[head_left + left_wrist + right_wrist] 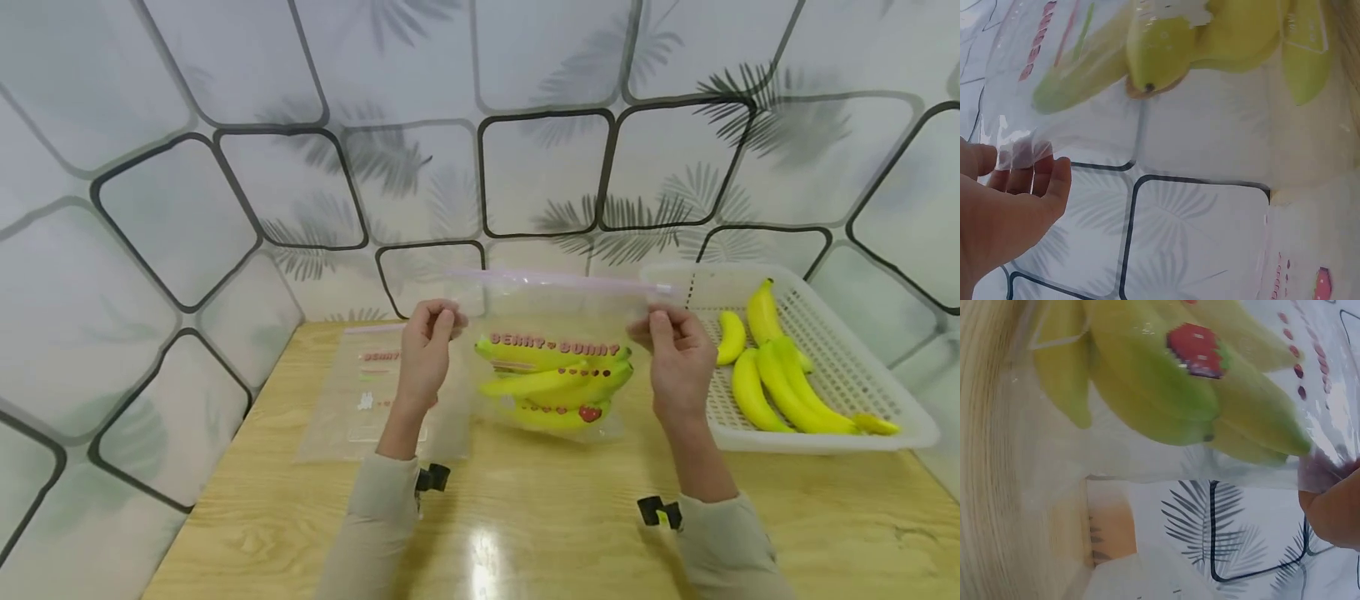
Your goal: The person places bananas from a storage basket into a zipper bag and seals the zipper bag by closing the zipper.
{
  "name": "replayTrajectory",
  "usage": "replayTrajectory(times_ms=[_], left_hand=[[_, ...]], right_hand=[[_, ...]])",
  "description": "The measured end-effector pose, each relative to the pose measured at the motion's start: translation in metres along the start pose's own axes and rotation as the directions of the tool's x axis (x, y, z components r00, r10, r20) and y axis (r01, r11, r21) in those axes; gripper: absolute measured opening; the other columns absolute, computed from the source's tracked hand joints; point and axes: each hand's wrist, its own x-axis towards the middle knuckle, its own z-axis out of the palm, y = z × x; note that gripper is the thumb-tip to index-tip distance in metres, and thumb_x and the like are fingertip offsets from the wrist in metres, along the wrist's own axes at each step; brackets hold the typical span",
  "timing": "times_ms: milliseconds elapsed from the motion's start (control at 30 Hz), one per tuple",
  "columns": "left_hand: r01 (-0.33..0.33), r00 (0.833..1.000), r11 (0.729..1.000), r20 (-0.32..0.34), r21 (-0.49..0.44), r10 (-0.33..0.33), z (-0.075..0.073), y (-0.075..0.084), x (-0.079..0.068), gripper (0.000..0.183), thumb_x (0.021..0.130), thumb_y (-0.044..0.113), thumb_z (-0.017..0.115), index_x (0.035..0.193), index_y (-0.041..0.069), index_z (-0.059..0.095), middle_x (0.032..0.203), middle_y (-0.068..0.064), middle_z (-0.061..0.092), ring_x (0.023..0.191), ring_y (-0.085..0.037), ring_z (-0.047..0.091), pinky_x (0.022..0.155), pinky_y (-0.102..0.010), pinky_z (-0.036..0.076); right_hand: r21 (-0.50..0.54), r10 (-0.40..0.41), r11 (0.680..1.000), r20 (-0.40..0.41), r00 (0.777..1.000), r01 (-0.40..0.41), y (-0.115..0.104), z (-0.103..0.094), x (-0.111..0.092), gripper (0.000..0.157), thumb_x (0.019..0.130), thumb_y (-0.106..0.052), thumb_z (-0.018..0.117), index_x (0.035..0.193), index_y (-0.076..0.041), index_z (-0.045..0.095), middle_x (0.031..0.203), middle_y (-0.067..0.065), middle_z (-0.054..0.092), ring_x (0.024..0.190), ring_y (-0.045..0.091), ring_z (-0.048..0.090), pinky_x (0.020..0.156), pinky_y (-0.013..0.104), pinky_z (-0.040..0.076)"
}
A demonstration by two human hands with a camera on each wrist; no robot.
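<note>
A clear zip bag (555, 312) with pink lettering and a pale pink slider strip along its top hangs upright between both hands. Several yellow bananas (555, 383) with greenish tips lie inside it. My left hand (429, 350) pinches the bag's left side edge below the strip, thumb against fingers. On the opposite edge my right hand (681, 358) pinches the film the same way, near the slider end. In the left wrist view the thumb and fingers (1041, 181) grip the film, with bananas (1160, 50) showing through. The right wrist view shows a printed strawberry over the bananas (1147, 381).
Flat on the wooden table (540, 517) at left lies another zip bag (337, 417) with the same print. To the right stands a white perforated basket (885, 375) holding several loose bananas (765, 392). A patterned wall covering (540, 183) rises behind the table.
</note>
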Motion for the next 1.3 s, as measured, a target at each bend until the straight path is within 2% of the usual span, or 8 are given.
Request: replayTrajectory(times_ms=[133, 233, 367, 467, 600, 833, 1100, 1300], left_hand=[[-0.045, 0.999, 0.999, 0.028, -0.006, 0.045, -0.002, -0.003, -0.009, 0.018, 0.101, 0.007, 0.056, 0.115, -0.006, 0.056, 0.1, -0.013, 0.063, 0.094, -0.013, 0.061, 0.084, -0.023, 0.049], [-0.11, 0.994, 0.993, 0.019, 0.037, 0.109, -0.005, -0.002, -0.011, 0.015, 0.099, 0.004, 0.058, 0.109, -0.007, 0.058, 0.097, -0.015, 0.064, 0.088, -0.01, 0.059, 0.076, -0.02, 0.046], [-0.172, 0.985, 0.98, 0.02, 0.098, 0.171, -0.009, 0.005, -0.009, 0.013, 0.097, 0.002, 0.06, 0.107, -0.007, 0.058, 0.099, -0.016, 0.064, 0.087, -0.011, 0.059, 0.076, -0.021, 0.046], [-0.181, 0.983, 0.982, 0.04, 0.056, 0.179, -0.01, 0.01, -0.008, 0.021, 0.095, -0.004, 0.061, 0.114, -0.008, 0.055, 0.101, -0.012, 0.065, 0.091, -0.013, 0.062, 0.082, -0.021, 0.05], [-0.189, 0.982, 0.981, 0.02, -0.035, 0.189, -0.007, 0.015, -0.008, 0.029, 0.09, -0.012, 0.063, 0.116, -0.011, 0.051, 0.096, -0.003, 0.066, 0.084, -0.013, 0.066, 0.074, -0.024, 0.057], [-0.277, 0.959, 0.961, -0.057, -0.008, 0.276, -0.005, 0.019, -0.005, 0.022, 0.087, -0.015, 0.064, 0.106, -0.014, 0.053, 0.089, -0.003, 0.069, 0.075, -0.01, 0.066, 0.061, -0.024, 0.057], [-0.124, 0.985, 0.992, -0.125, -0.004, 0.123, -0.013, 0.016, -0.001, 0.015, 0.088, -0.011, 0.067, 0.099, -0.011, 0.057, 0.085, -0.007, 0.071, 0.071, -0.011, 0.067, 0.06, -0.024, 0.057], [-0.046, 0.993, 0.993, -0.107, 0.107, 0.058, -0.023, 0.017, -0.006, 0.013, 0.09, -0.006, 0.066, 0.1, -0.005, 0.058, 0.089, -0.017, 0.067, 0.077, -0.014, 0.066, 0.062, -0.021, 0.053]], right_hand=[[-0.144, -0.071, 0.987, 0.012, 0.997, 0.072, -0.001, -0.011, 0.001, 0.011, 0.095, -0.002, 0.063, 0.104, 0.003, 0.068, 0.089, 0.002, 0.065, 0.079, 0.013, 0.063, 0.074, 0.017, 0.055], [-0.186, -0.145, 0.971, 0.029, 0.989, 0.148, -0.004, -0.015, 0.003, 0.024, 0.089, 0.006, 0.066, 0.113, 0.0, 0.064, 0.097, 0.004, 0.061, 0.082, 0.014, 0.06, 0.072, 0.016, 0.054], [-0.057, -0.192, 0.979, 0.077, 0.978, 0.196, -0.012, -0.015, 0.005, 0.046, 0.084, 0.016, 0.064, 0.125, -0.002, 0.053, 0.101, 0.012, 0.057, 0.077, 0.017, 0.062, 0.069, 0.02, 0.056], [0.029, -0.191, 0.982, 0.121, 0.974, 0.189, -0.016, -0.014, 0.006, 0.051, 0.083, 0.02, 0.062, 0.127, -0.002, 0.048, 0.1, 0.015, 0.057, 0.074, 0.019, 0.062, 0.068, 0.022, 0.057], [0.083, -0.183, 0.981, 0.13, 0.974, 0.173, -0.018, -0.014, 0.005, 0.047, 0.084, 0.021, 0.061, 0.122, -0.002, 0.048, 0.095, 0.014, 0.061, 0.075, 0.02, 0.063, 0.067, 0.023, 0.057], [0.234, -0.303, 0.933, 0.094, 0.948, 0.274, -0.016, -0.012, 0.011, 0.029, 0.084, 0.026, 0.056, 0.097, 0.001, 0.047, 0.093, 0.02, 0.063, 0.072, 0.023, 0.062, 0.067, 0.024, 0.057], [0.154, -0.268, 0.955, 0.1, 0.958, 0.252, -0.008, -0.002, 0.012, 0.029, 0.085, 0.022, 0.058, 0.088, -0.004, 0.047, 0.091, 0.015, 0.065, 0.07, 0.019, 0.063, 0.065, 0.022, 0.057], [0.148, -0.272, 0.957, 0.153, 0.95, 0.25, -0.006, 0.0, 0.006, 0.027, 0.083, 0.026, 0.056, 0.09, 0.001, 0.048, 0.091, 0.014, 0.063, 0.074, 0.019, 0.064, 0.068, 0.023, 0.058]])
